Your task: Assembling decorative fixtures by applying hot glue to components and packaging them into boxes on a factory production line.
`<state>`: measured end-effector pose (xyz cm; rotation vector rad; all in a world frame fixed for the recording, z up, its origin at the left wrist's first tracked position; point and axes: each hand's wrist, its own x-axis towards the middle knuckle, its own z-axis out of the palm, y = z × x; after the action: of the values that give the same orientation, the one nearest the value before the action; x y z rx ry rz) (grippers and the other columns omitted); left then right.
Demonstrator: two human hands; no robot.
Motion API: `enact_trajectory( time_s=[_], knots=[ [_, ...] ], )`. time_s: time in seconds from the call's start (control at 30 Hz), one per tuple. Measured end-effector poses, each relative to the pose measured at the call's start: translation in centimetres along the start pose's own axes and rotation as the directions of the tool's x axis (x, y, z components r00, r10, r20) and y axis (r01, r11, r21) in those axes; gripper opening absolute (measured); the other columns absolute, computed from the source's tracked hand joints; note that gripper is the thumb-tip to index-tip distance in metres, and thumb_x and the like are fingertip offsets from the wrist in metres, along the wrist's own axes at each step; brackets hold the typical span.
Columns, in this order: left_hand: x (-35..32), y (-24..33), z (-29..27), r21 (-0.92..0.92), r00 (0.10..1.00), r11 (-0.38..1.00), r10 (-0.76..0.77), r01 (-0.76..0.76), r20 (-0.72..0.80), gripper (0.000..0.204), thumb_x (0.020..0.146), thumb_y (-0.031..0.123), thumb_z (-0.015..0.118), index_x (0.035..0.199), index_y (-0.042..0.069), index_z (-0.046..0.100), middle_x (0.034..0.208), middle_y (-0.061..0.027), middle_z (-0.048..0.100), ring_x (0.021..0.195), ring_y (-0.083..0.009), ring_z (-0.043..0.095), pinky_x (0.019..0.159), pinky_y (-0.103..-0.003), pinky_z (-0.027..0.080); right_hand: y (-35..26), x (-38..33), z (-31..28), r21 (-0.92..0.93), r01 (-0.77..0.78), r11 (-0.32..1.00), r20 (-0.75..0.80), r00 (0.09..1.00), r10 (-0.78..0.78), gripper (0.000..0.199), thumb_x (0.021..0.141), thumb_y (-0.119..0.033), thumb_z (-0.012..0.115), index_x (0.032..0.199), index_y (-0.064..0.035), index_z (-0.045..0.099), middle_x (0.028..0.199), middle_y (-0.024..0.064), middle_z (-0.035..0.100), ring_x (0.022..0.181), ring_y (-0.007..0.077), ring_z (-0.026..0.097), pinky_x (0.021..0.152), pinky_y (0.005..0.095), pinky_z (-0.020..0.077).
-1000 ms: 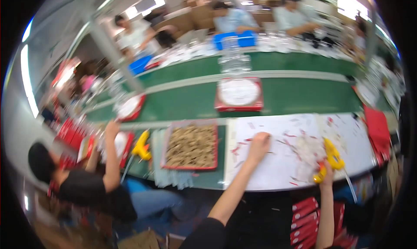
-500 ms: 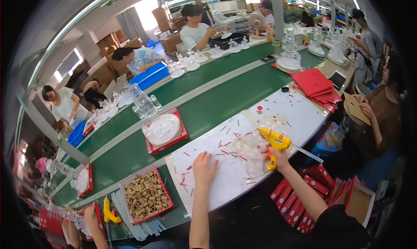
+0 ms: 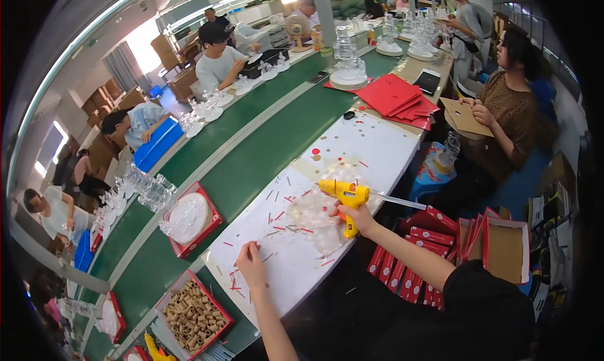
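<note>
My right hand (image 3: 356,219) grips a yellow hot glue gun (image 3: 343,193) by its handle, over the right side of a white work board (image 3: 371,139). A long clear glue stick (image 3: 402,201) sticks out of the gun's back, and its nozzle points left. Below it lies a whitish patch of dried glue (image 3: 309,214). Above the board's left part, my left hand (image 3: 251,265) has its fingers curled together; whatever they may hold is too small to make out. Red and grey strips (image 3: 235,285) are scattered close to it.
Left of the board stands a box of brown cardboard tubes (image 3: 194,315). Beyond, a red box (image 3: 211,220) with a round white base sits on the green belt (image 3: 251,166). Red sheets (image 3: 396,98) lie far right; red boxes (image 3: 415,260) are stacked at my right. A co-worker (image 3: 509,103) holds cardboard.
My view has swung right, so the scene shifts left. My left hand has gone from spread fingers on the board to curled ones nearer its left edge. The right hand still holds the glue gun.
</note>
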<state>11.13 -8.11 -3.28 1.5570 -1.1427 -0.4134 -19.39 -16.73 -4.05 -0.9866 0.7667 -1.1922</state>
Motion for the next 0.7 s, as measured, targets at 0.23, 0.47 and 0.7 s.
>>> enact_trajectory(
  time_s=[0.23, 0.47, 0.7],
  knots=[
    [-0.4, -1.7, -0.5, -0.03, 0.998, 0.999, -0.029, 0.028, -0.049, 0.018, 0.091, 0.011, 0.053, 0.092, -0.003, 0.064, 0.077, -0.0094, 0.067, 0.072, -0.014, 0.062, 0.069, -0.026, 0.048, 0.5, 0.8, 0.4, -0.02, -0.031, 0.999, 0.019, 0.999, 0.032, 0.021, 0.087, -0.013, 0.057, 0.104, -0.0024, 0.055, 0.086, 0.0089, 0.065, 0.073, 0.0144, 0.063, 0.061, 0.0264, 0.0531],
    [0.4, -3.0, -0.5, 0.153, 0.979, 0.967, 0.196, -0.204, 0.061, 0.031, 0.068, 0.0, 0.064, 0.099, 0.0, 0.064, 0.093, -0.0152, 0.065, 0.087, -0.0271, 0.063, 0.083, -0.036, 0.049, 4.2, 2.3, -2.6, -0.011, -0.065, 0.998, -0.001, 0.998, 0.065, 0.017, 0.09, -0.017, 0.057, 0.105, -0.0066, 0.056, 0.08, 0.0062, 0.064, 0.061, 0.0108, 0.058, 0.053, 0.0239, 0.0476],
    [-0.4, -1.3, -1.1, 0.014, 0.975, 0.981, 0.193, -0.192, -0.107, 0.022, 0.066, -0.007, 0.057, 0.086, 0.001, 0.063, 0.086, -0.0152, 0.062, 0.079, -0.0304, 0.062, 0.072, -0.039, 0.05, 3.9, 3.5, -5.4, -0.053, -0.049, 0.997, 0.066, 0.996, 0.053, 0.03, 0.095, -0.021, 0.052, 0.119, -0.0034, 0.052, 0.102, 0.0106, 0.065, 0.092, 0.0156, 0.063, 0.068, 0.0235, 0.0497]
  ],
)
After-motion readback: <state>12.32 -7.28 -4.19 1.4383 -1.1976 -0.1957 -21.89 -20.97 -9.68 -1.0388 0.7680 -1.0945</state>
